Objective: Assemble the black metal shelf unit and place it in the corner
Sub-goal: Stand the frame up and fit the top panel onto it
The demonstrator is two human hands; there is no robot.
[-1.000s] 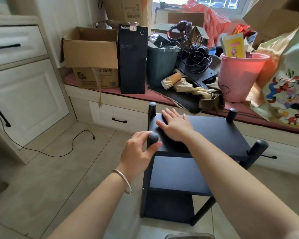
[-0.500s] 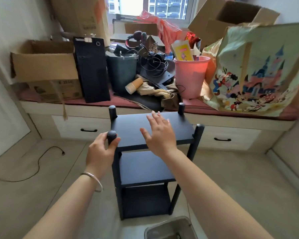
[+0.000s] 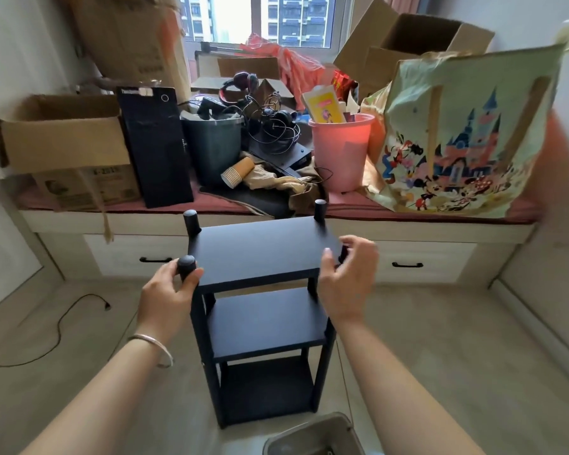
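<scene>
Black shelf unit (image 3: 263, 254) upright on the floor, three tiers, just before the window bench. Probably stiff and not heavy, but tall and narrow, so easy to tip; best taken by the corner posts. Left hand (image 3: 168, 295) curled around the near left post (image 3: 186, 266). Right hand (image 3: 349, 277) half closed at the near right post; firm grip or only touch, cannot tell. On the bench: pink bucket (image 3: 340, 152) with papers, dark bin (image 3: 212, 152) full of cables and headphones, open cardboard box (image 3: 63, 139), contents hidden.
</scene>
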